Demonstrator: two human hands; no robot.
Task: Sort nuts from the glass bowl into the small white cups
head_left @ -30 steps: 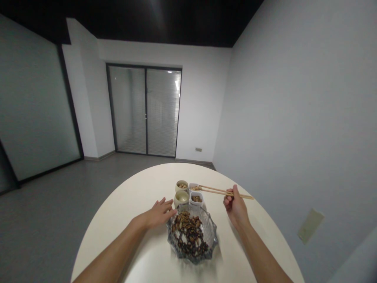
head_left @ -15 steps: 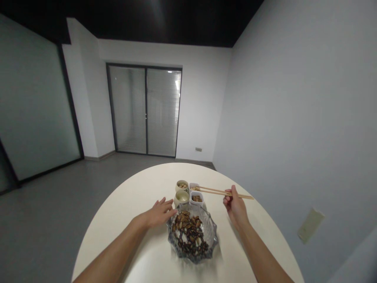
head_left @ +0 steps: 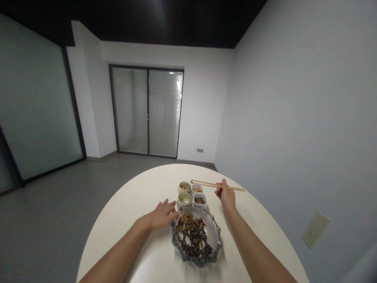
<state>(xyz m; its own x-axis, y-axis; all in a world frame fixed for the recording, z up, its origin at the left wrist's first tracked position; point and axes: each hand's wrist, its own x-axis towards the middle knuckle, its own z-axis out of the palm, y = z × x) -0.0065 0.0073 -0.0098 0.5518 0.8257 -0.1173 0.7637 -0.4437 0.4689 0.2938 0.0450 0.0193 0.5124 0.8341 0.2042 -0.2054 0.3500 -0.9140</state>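
Chopsticks (head_left: 204,183) of wood, scalloped glass bowl (head_left: 214,232)

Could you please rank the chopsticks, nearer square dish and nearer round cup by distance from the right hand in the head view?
1. Chopsticks, held in the right hand.
2. Nearer square dish, just left.
3. Nearer round cup, farther left.

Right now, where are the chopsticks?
In the head view, the chopsticks are in the right hand, right of the middle, with tips by the small cups beyond the glass bowl.
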